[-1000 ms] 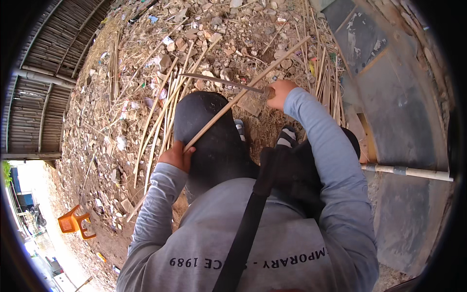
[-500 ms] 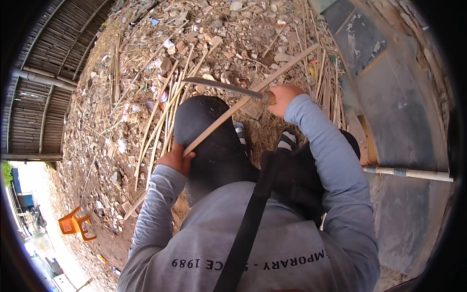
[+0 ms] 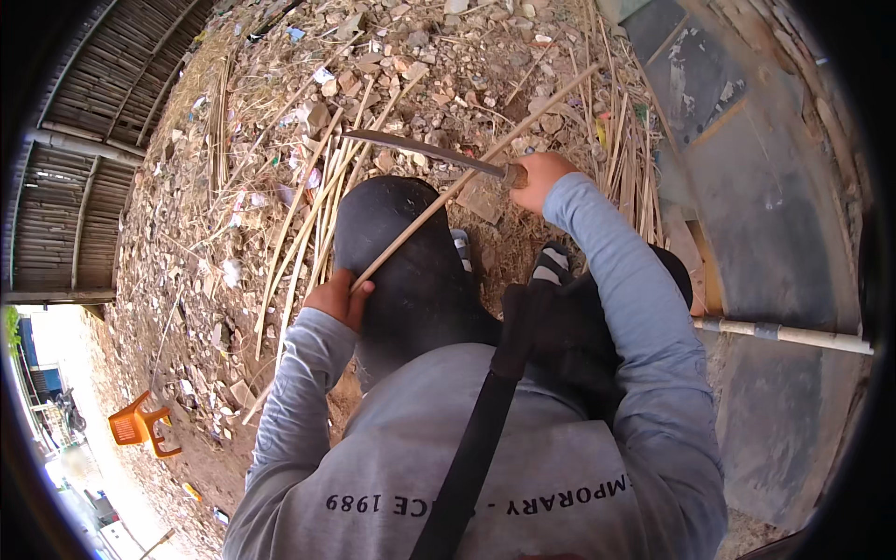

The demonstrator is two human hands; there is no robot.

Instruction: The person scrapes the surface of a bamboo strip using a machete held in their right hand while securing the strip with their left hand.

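Note:
A long bamboo strip (image 3: pixel 415 224) slants up and to the right across my left knee. My left hand (image 3: pixel 338 299) is closed around its lower end. My right hand (image 3: pixel 543 179) grips the short handle of a curved machete (image 3: pixel 420 147), whose blade points left. Near the handle the blade crosses the strip and seems to touch it. The strip's far end reaches out over the rubble. Several more bamboo strips (image 3: pixel 313 224) lie on the ground beside my left knee.
Another pile of bamboo strips (image 3: pixel 633 177) lies at the right, beside grey panels (image 3: pixel 779 224). A pale pole (image 3: pixel 793 336) crosses the panels. Stones and litter cover the ground (image 3: pixel 201 308). An orange plastic chair (image 3: pixel 142 427) stands at lower left, below a bamboo-slat wall (image 3: pixel 56 205).
The bamboo strip has turned in my left hand and now shows a narrower side. The machete and my right hand have shifted very slightly.

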